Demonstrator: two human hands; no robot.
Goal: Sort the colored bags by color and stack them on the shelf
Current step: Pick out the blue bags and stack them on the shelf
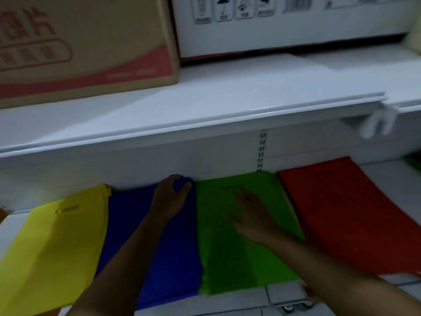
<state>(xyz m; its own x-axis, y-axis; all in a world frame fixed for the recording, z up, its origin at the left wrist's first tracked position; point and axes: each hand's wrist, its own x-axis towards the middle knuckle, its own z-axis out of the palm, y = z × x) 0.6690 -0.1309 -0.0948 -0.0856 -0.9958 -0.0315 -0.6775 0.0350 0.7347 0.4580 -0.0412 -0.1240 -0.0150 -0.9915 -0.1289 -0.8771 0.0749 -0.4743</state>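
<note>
We have the white lower shelf (382,179) carrying four colour piles side by side, from nine o'clock to three o'clock: yellow bags (57,247), blue bags (168,258), green bags (227,265), red bags (353,220). Above sit a brown carton (91,42) at eleven o'clock and a white box (284,23) at one o'clock. We judge sorting nearly done and squaring the piles in hand. Our left hand (169,197) curls its fingers over the far edge of the blue pile, gripping it; our right hand (250,215) lies flat with fingers spread on the green pile. Next we should tug blue straight and press green level.
</note>
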